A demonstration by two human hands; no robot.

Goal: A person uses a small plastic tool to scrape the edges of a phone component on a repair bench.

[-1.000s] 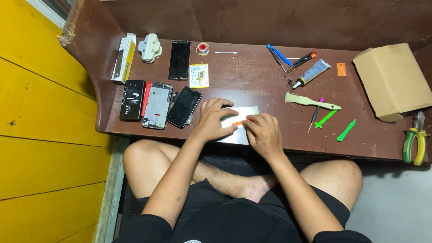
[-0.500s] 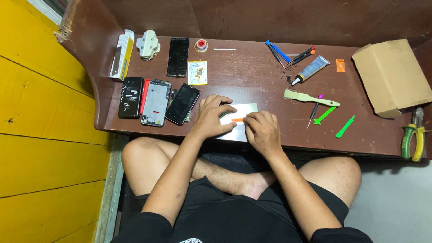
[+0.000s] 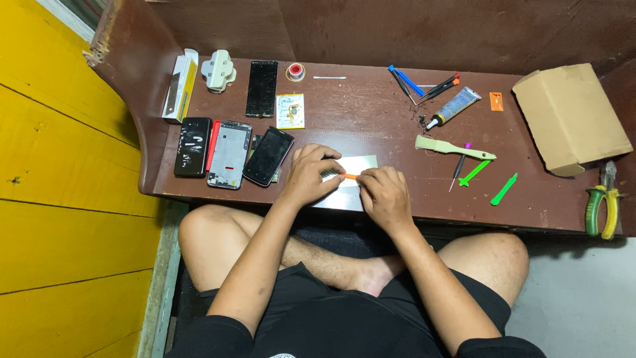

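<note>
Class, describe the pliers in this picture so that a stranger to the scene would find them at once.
Start at the cardboard box on the right of the brown table. Just below it, at the table's right edge, lie the pliers. Only they have yellow-green padded handles and metal jaws; the green tools nearby are flat plastic.

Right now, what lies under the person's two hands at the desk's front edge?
A pale flat panel lies on the desk, partly under the left hand and right hand. An orange tool shows between them. The panel's covered middle is hidden.
</note>
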